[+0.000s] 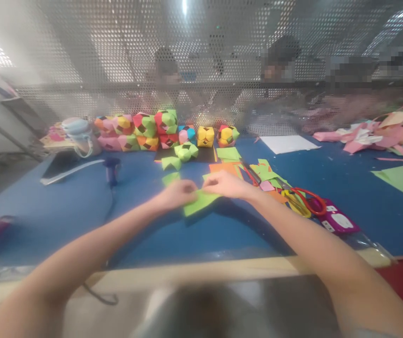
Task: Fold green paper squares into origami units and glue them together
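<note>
Between my two hands is a piece of lime-green paper (201, 203), held a little above the blue tabletop. My left hand (178, 193) is closed on its left end, fingers curled in. On the upper right part my right hand (225, 184) pinches the same paper; some fingertips are hidden and blurred. Just beyond my left hand lie folded green paper pieces (171, 163). Farther back sits a partly built green paper shape (186, 151). Orange paper (224, 168) and a green sheet (228, 154) lie behind my right hand.
Colourful folded-paper balls (145, 125) stand stacked along the mesh screen. Red-handled scissors (309, 199), yellow scissors (296, 203) and a purple packet (338, 218) lie to the right. A purple glue-gun-like tool (112, 171) with a cord stands left. Paper strips (381, 129) heap far right. People sit behind the screen.
</note>
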{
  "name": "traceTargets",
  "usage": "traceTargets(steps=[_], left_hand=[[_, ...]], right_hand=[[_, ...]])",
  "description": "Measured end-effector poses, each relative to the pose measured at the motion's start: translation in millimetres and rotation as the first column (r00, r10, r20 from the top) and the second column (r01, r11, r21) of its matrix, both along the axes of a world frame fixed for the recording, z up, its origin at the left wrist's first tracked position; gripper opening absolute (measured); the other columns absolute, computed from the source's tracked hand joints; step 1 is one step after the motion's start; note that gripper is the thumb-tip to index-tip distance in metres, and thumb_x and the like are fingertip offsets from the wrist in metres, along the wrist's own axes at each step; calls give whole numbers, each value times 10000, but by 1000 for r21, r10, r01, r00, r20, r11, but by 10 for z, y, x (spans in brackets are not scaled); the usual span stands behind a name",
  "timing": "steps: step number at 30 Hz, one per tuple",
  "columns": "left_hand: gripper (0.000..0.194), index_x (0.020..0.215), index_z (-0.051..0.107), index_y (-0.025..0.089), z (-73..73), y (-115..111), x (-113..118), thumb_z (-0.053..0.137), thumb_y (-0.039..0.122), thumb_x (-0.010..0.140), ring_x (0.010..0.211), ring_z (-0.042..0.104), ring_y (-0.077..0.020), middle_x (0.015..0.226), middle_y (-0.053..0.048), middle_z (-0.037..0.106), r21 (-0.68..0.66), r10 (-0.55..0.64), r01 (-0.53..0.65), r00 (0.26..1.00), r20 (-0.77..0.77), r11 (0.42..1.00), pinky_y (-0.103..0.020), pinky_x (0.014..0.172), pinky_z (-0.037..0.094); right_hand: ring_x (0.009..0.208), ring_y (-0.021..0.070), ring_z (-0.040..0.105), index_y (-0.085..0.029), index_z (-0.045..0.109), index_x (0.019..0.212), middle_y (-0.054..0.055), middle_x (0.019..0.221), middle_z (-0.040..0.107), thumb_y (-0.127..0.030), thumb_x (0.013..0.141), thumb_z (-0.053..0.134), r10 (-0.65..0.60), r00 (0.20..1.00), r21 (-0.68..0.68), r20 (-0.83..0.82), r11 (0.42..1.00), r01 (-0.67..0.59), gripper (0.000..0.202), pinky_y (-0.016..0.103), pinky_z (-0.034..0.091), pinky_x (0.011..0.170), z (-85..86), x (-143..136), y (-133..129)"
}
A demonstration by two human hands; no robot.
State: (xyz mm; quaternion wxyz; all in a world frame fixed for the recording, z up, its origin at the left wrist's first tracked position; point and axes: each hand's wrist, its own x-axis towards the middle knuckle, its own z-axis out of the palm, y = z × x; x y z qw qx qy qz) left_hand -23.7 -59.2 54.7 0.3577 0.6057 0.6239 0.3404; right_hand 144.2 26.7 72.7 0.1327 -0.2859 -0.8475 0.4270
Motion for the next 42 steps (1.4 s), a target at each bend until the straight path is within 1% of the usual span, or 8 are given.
traceTargets(steps=[4, 10, 17, 22, 31, 34, 37, 42], left_hand=[[79, 631, 545, 164, -34, 103, -123, 599, 217, 608, 517, 418, -86, 548, 44, 494, 13, 10, -10, 1000, -11, 1000, -203, 473, 290], [103, 603, 481, 163, -231, 324, -308, 577, 198, 600, 474, 407, -76, 509, 48, 458, 59, 319, -336, 928, 194, 940, -203, 460, 276], [186, 590, 461, 166, -449, 508, -383, 635, 231, 584, 446, 413, -72, 480, 59, 440, -55, 401, -425, 792, 460, 903, -203, 448, 297], [254, 622, 464, 165, -508, 538, -411, 686, 280, 583, 494, 478, -86, 536, 37, 498, -152, 382, -366, 720, 579, 918, -214, 491, 352], [282, 663, 477, 161, -515, 456, -440, 696, 333, 624, 552, 519, -97, 601, 26, 553, -157, 357, -331, 724, 590, 931, -230, 557, 397], [283, 663, 481, 161, -488, 414, -437, 693, 347, 640, 552, 518, -93, 605, 24, 559, -136, 341, -325, 738, 582, 936, -225, 559, 398], [292, 666, 488, 163, -485, 386, -437, 691, 372, 651, 564, 519, -95, 619, 22, 564, -92, 310, -311, 782, 541, 946, -218, 551, 393], [258, 668, 493, 165, -505, 374, -452, 663, 358, 686, 565, 490, -89, 610, 32, 536, -25, 288, -310, 847, 447, 951, -208, 541, 376]], right_hand=[[627, 108, 525, -141, 656, 712, 2, 682, 632, -254, 725, 563, -13, 998, -36, -67, 999, 10, 147, 239, 402, 612, -3, -169, 109], [788, 137, 568, -171, 574, 932, 63, 952, 623, -442, 781, 513, -300, 905, -206, -302, 947, 245, 317, 252, 445, 648, -144, -467, 244], [657, 142, 471, -198, 470, 761, -16, 701, 503, -307, 713, 543, -338, 902, 77, -270, 926, 370, 139, 276, 402, 625, -430, -658, 244], [696, 150, 481, -210, 451, 723, 7, 735, 495, -205, 757, 465, -236, 876, 203, -420, 917, 344, 37, 277, 415, 651, -595, -702, 287], [862, 178, 553, -203, 537, 860, 67, 898, 569, -111, 784, 437, 39, 901, 465, -432, 866, 185, 156, 322, 458, 775, -672, -571, 255], [848, 171, 564, -195, 554, 810, 64, 877, 584, -170, 824, 450, 19, 895, 405, -445, 896, 182, 107, 316, 461, 768, -600, -556, 215], [771, 157, 571, -197, 548, 735, 40, 804, 595, -227, 822, 491, -130, 891, 252, -434, 932, 259, 108, 295, 467, 710, -549, -582, 185], [743, 155, 597, -182, 586, 882, 46, 844, 652, -268, 783, 531, -244, 922, -20, -299, 968, 250, 142, 284, 477, 673, -543, -619, 179]])
